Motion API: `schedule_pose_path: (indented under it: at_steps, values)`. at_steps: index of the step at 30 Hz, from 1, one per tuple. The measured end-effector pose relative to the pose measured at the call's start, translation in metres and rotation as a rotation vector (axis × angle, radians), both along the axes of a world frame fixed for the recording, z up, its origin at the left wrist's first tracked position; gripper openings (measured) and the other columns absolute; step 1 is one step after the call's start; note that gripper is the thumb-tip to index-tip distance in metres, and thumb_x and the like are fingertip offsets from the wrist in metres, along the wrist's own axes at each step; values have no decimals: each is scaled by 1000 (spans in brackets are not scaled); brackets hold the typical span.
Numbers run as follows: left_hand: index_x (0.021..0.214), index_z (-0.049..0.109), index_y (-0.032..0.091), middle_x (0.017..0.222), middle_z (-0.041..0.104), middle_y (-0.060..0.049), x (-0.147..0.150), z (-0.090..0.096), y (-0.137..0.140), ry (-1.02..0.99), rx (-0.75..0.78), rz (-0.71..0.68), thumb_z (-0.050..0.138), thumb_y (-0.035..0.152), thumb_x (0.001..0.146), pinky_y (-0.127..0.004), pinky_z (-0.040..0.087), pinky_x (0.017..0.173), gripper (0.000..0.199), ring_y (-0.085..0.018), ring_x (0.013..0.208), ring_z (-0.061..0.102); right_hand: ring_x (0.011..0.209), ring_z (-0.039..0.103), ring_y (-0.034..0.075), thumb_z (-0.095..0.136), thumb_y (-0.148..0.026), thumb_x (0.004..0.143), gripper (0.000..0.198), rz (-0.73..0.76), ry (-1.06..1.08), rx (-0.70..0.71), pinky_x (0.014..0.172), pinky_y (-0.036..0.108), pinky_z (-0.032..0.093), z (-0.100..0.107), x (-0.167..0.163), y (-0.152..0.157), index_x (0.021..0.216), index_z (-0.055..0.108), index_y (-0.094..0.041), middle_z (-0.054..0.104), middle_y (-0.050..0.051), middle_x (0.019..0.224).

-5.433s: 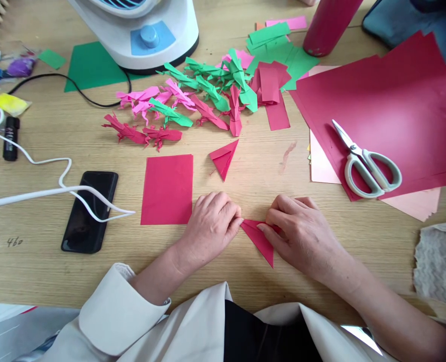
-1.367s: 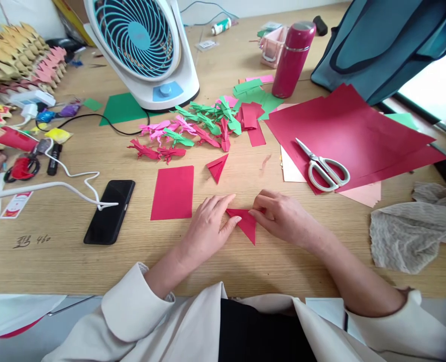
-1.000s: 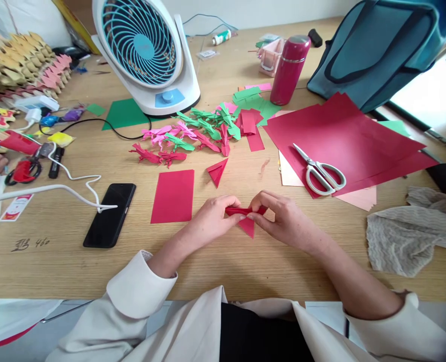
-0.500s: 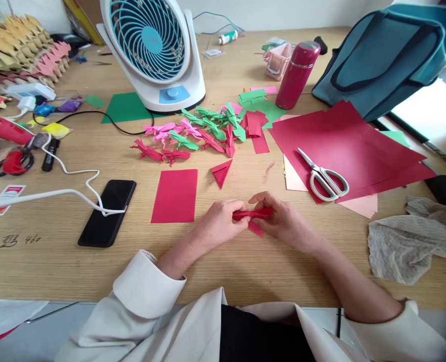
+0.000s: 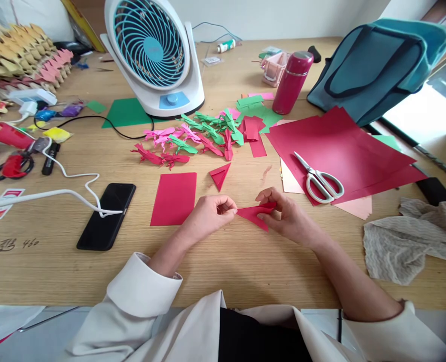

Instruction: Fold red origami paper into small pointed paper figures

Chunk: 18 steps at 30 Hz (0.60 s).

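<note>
Between my hands is a folded red paper (image 5: 252,214), a triangular shape held just above the table. My left hand (image 5: 212,213) pinches its left tip between thumb and fingertips. On the right part, my right hand (image 5: 289,217) grips it with the thumb in front and the fingers behind. Just beyond lies a small folded red triangle (image 5: 220,176). A red paper rectangle (image 5: 174,199) lies flat to the left of my left hand. Farther back is a cluster of folded paper figures (image 5: 210,125) in green, pink and red.
White-handled scissors (image 5: 323,185) rest on large red sheets (image 5: 343,146) at the right. A phone (image 5: 107,216) with a white cable lies left. Behind stand a fan (image 5: 172,95), a red flask (image 5: 293,83) and a teal bag (image 5: 373,65). Grey cloth (image 5: 400,241) lies at right.
My hands have drawn slightly apart, the left one moving left to the paper's tip. The folded paper now shows a flatter triangular face. The view has shifted slightly.
</note>
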<state>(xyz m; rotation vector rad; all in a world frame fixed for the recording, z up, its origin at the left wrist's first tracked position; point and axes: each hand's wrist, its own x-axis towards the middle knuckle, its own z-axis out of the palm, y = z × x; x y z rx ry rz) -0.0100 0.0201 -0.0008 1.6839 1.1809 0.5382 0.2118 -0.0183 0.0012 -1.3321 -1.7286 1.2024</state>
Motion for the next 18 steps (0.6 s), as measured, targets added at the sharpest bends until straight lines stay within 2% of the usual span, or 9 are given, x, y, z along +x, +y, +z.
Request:
schedule_pose_path:
  at_steps: [5,9,14,17,18]
  values:
    - [76,65,14,68,59,2,-9,-4,7,-59,-91,-22,62,30,79,-20,38,57,17,-9,62,51,56,44,7,58,-21,83,24,1,11,-34,49,21,35,1,1,0,104,48,-22,53,-1,87]
    - [79,64,14,70,58,1,-13,5,11,-117,-106,-90,62,28,79,-20,40,61,15,-9,65,51,52,43,7,57,-23,84,24,27,10,-46,47,21,34,1,2,-1,106,47,-23,54,-1,88]
    - [90,65,14,88,65,-5,-6,12,5,-207,-95,-170,62,29,81,-25,47,75,17,-14,84,59,50,41,6,57,-22,84,26,77,1,-50,47,21,33,4,-3,-4,109,47,-23,56,-3,86]
    - [93,65,15,83,63,-2,3,7,-3,-186,-85,-164,66,32,80,-23,45,69,21,-13,76,56,52,42,7,59,-26,86,21,112,14,-53,48,21,34,5,-10,-7,104,49,-21,57,-3,80]
    - [85,65,15,76,60,0,6,4,-5,-171,-70,-163,65,31,81,-22,43,65,17,-11,71,54,54,44,8,59,-27,86,20,117,33,-47,50,21,35,5,-13,-8,102,49,-21,58,-2,81]
